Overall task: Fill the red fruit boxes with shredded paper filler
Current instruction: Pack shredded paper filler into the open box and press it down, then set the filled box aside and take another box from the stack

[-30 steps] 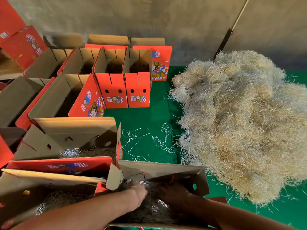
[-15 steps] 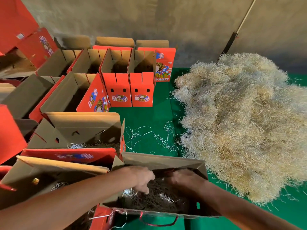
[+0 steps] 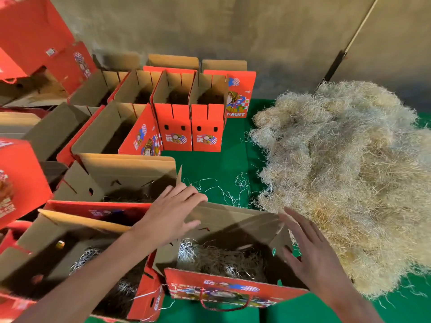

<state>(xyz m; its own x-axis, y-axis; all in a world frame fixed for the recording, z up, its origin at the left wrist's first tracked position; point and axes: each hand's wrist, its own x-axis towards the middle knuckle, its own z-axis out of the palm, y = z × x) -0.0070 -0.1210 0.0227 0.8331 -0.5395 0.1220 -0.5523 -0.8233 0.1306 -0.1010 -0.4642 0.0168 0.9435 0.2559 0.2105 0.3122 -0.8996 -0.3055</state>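
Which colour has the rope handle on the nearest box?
The rope handle is red, seen in the head view.

Left hand (image 3: pixel 171 214), right hand (image 3: pixel 313 255) outstretched (fingers spread).

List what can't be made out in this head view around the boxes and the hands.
- Back row boxes: how much filler they hold; their interiors are in deep shadow.
- Nearest box: its floor; shredded paper filler and shadow cover it.
- Filler heap: its full extent; the right edge cuts it off.
- Left hand: its palm faces away from the camera.
- Box prints: small lettering, too small to read.
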